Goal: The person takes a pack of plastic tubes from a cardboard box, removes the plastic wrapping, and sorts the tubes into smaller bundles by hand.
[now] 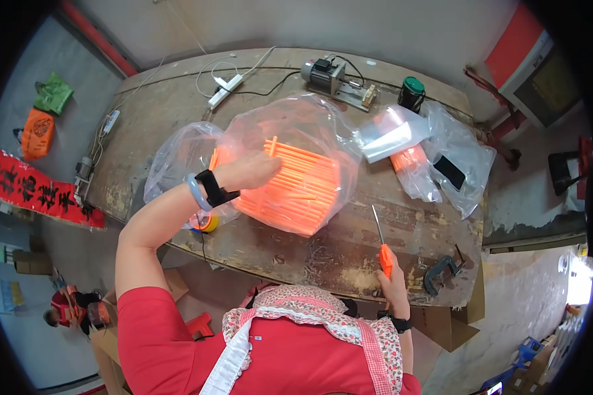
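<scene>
- The left hand (255, 171) reaches over a bundle of thin, straight, bright-orange sticks (303, 187), its fingers drawn in against their upper end; I cannot tell whether it grips one.
- Those sticks lie side by side in a large, clear, crinkled plastic bag (346, 141) on the worn brown wooden surface (352, 253); the directions below run from them, twelve being the far edge.
- The right hand (394, 288), between four and five o'clock, is closed around the handle of an orange-handled tool (386, 260), whose slim metal shaft points toward eleven.
- At four o'clock, beyond the right hand, sits a dark metal C-shaped clamp (433, 276).
- At three, a black rectangular phone (449, 172) lies on clear plastic.
- At two stands a dark jar with a green lid (412, 94).
- Between twelve and one is a grey cylindrical electric motor (323, 76) on a metal base.
- At eleven lies a long white power strip (225, 91).
</scene>
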